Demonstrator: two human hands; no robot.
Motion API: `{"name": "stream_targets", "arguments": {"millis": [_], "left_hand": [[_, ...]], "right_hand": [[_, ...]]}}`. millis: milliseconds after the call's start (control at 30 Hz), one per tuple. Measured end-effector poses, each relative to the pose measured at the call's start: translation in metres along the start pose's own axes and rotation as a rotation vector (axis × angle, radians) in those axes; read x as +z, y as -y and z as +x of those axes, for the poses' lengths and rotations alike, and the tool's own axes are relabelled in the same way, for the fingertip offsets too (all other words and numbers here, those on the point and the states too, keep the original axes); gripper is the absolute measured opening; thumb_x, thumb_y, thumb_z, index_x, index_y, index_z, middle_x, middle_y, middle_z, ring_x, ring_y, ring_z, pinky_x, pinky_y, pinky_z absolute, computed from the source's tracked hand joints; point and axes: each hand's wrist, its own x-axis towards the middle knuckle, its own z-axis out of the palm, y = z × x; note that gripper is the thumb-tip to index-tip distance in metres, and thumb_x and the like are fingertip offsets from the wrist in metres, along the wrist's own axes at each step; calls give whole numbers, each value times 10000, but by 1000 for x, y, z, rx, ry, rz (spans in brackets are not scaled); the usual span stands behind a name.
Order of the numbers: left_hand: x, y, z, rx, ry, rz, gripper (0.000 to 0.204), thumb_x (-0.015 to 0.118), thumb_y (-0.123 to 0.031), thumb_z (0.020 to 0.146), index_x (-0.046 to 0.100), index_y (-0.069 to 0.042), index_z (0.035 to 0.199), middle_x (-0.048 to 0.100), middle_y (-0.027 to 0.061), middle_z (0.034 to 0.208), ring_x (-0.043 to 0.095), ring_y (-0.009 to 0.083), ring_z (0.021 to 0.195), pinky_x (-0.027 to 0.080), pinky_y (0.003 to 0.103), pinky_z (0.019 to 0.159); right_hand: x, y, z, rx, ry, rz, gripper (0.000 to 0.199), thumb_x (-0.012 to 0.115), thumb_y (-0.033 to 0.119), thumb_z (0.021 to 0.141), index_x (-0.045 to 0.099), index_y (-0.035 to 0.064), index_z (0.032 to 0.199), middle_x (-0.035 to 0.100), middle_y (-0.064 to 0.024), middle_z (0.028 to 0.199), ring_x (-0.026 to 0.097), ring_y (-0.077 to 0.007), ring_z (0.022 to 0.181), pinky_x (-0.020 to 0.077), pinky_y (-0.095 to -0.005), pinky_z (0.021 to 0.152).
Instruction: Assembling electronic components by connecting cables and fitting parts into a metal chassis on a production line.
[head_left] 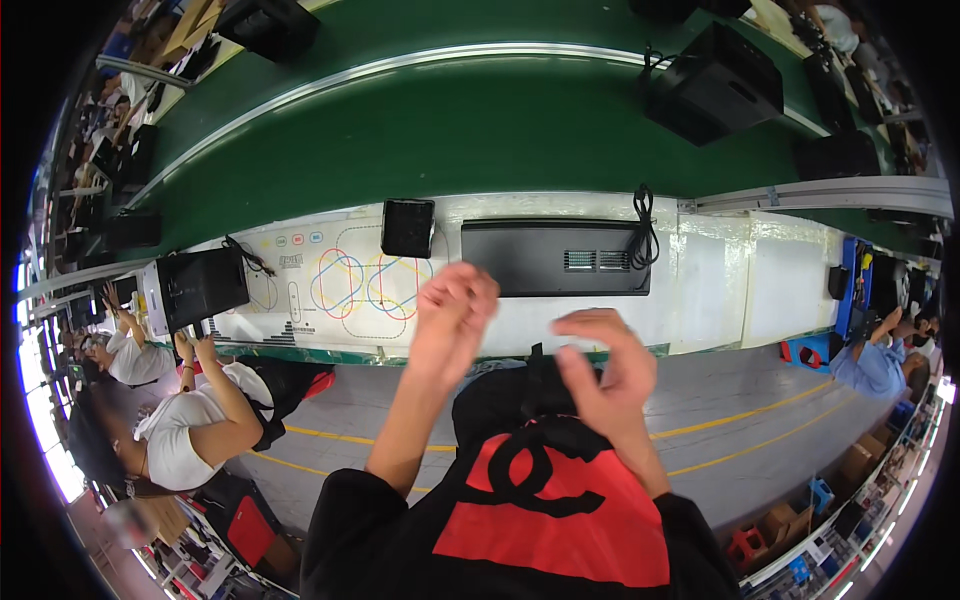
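My left hand (455, 312) is raised over the near edge of the white work surface, its fingers curled together. Whatever it may hold is hidden in the fingers. To its right, my right hand (608, 368) hovers in front of my body, thumb and fingers apart with nothing between them. Just beyond both hands lies a long black rectangular case (540, 262) with two vent grilles near its right end. A coiled black power cord (644, 238) rests across that end. A small glossy black square object (408, 228) lies to the left, beyond my left hand. Neither hand touches the case.
A printed white sheet (330, 325) with coloured loops covers the left of the bench. Behind runs a green conveyor belt (430, 130) carrying a black boxy unit (718, 85). At left, a co-worker (190, 430) handles another black unit (203, 285). A metal rail (820, 194) crosses at right.
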Motion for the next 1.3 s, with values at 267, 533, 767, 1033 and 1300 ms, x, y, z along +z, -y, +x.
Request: {"name": "stream_targets", "arguments": {"millis": [267,533,767,1033,1300], "left_hand": [[56,24,-37,-29,106,34,250,735,-179,827,618,2,954,614,68,886,575,135,795,467,259,689],[56,43,-37,-142,11,283,167,717,-78,833,631,35,920,652,65,836,596,104,725,486,217,667],[46,88,-42,-421,-35,358,139,696,-70,854,655,35,937,659,65,847,584,104,715,485,224,675],[-2,135,-38,-520,-128,433,167,646,-118,900,651,34,969,643,59,857,583,107,750,488,232,720],[-23,137,-44,-514,-203,410,173,640,-119,905,646,37,979,641,72,867,585,117,760,489,240,722]], "right_hand": [[-3,22,15,-346,-49,-32,360,747,-85,690,586,17,996,696,-118,882,657,-242,826,512,-334,713],[-27,6,-7,-277,-73,-125,323,759,-109,664,577,20,897,692,-110,824,664,-239,756,531,-309,611],[-54,-19,-47,-135,-36,-228,294,714,-113,679,511,33,834,656,-81,830,631,-240,747,509,-307,642],[-91,-143,-91,286,-202,-166,310,637,-91,757,384,55,859,615,-87,788,571,-153,699,476,-261,679],[-110,-249,-80,290,-95,-472,285,638,-25,774,387,55,884,597,-80,781,474,-175,630,436,-302,604]]}}
